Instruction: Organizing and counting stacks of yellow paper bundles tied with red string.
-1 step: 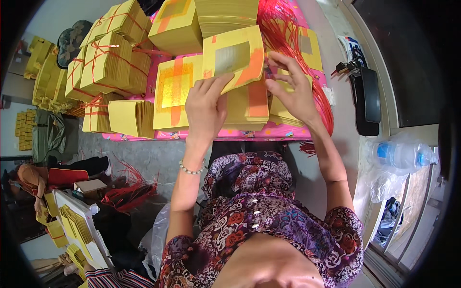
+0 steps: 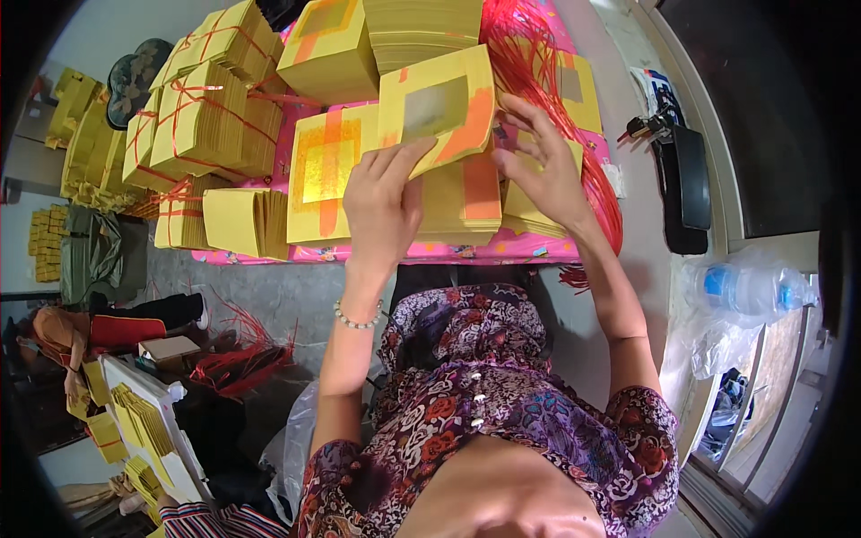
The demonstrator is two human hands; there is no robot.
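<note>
I am holding a yellow paper sheet (image 2: pixel 439 112) with a silver square and an orange band, tilted up off the stack, between my two hands: my left hand (image 2: pixel 384 202) is pinching its lower left edge with thumb and fingers (image 2: pixel 408 160) closed lightly on it, and my right hand (image 2: pixel 538 166) is steadying its right edge with the fingers spread and curled, half open, only the tips touching the paper. Directly under my right fingers the loose stack of yellow sheets (image 2: pixel 471 202) is lying on the pink tabletop (image 2: pixel 529 244), and just to the left of my left hand a sheet with a gold foil square (image 2: pixel 327 170) is lying flat. Beyond my right fingers a bunch of red string (image 2: pixel 529 54) is trailing down the right side of the papers. Farther out past my left hand, tied bundles of yellow paper (image 2: pixel 202 125) are piling up, each bound with red string. Well off to the right a plastic water bottle (image 2: pixel 749 287) is lying by a window ledge. I judge I am in the middle of lifting or squaring a single sheet from the stack; the next move calls for keeping the light pinch so only one sheet comes away and its edges line up.
</note>
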